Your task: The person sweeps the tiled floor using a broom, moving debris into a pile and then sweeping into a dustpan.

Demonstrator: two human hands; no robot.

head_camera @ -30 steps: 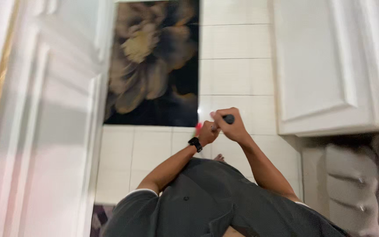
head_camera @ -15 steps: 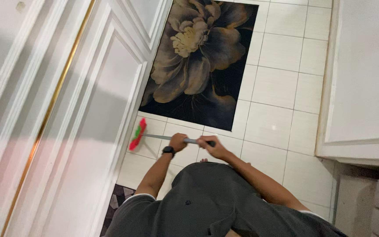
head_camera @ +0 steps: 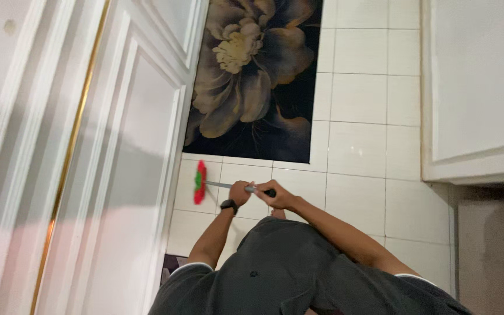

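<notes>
Both of my hands grip the grey handle of a broom (head_camera: 223, 185). My left hand (head_camera: 240, 192), with a black watch on its wrist, holds the shaft closer to the head. My right hand (head_camera: 275, 196) holds the black end of the handle. The broom's red and green bristle head (head_camera: 199, 182) rests on the white floor tiles (head_camera: 357, 151), close to the white panelled door on the left and just below the rug's edge.
A dark rug with a large gold flower (head_camera: 252, 76) lies on the tiles ahead. A white door with a gold strip (head_camera: 88, 157) fills the left. A white cabinet (head_camera: 479, 93) stands on the right. A small patterned mat (head_camera: 170, 265) peeks out by my left arm.
The view has swung down from a blurred look at the wall side. The broom head has moved slightly right along the tiles near the door, and both hands have kept their grip.
</notes>
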